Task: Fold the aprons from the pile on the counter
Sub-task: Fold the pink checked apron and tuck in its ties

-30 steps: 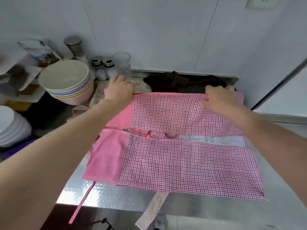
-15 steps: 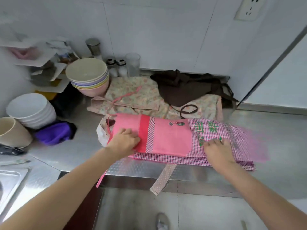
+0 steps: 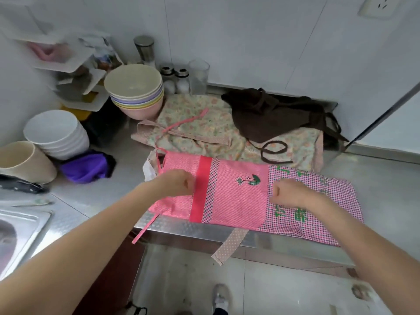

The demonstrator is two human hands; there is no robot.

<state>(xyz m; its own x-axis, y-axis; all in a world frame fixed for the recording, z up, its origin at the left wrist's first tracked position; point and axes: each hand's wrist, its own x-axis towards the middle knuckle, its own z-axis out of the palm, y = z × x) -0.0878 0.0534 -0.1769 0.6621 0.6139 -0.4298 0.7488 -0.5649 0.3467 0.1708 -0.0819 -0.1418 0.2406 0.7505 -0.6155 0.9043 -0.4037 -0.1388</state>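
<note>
Head view, looking down at a steel surface [image 3: 95,196] where a pink apron [image 3: 238,196] is lying folded into a long band along the near edge. Its left part is showing plain pink cloth with a red stripe and a small embroidered motif; its right part is showing pink check with green lettering. A pink tie [image 3: 145,230] and a dotted strap [image 3: 229,248] are hanging over the near edge.

The left hand [image 3: 176,184] is sitting over the apron's left end, fingers curled; whether its grip is pinching the cloth cannot be told. The right hand [image 3: 288,193] is sitting over the checked part, fingers likewise curled, and its grip on the cloth cannot be told either.

Farther back, a floral apron [image 3: 204,130] is lying spread out, touching the far edge of the pink one, and a dark brown apron [image 3: 272,114] is lying crumpled on its right half against the wall.

On the left, a stack of pastel bowls [image 3: 136,89] is standing just beside the floral apron, with a stack of white bowls [image 3: 56,133], a purple cloth [image 3: 86,167] and a cream cup [image 3: 22,160] nearer. A sink [image 3: 25,228] is showing at the near left, and shakers [image 3: 175,78] and a glass [image 3: 198,76] are standing at the wall.
</note>
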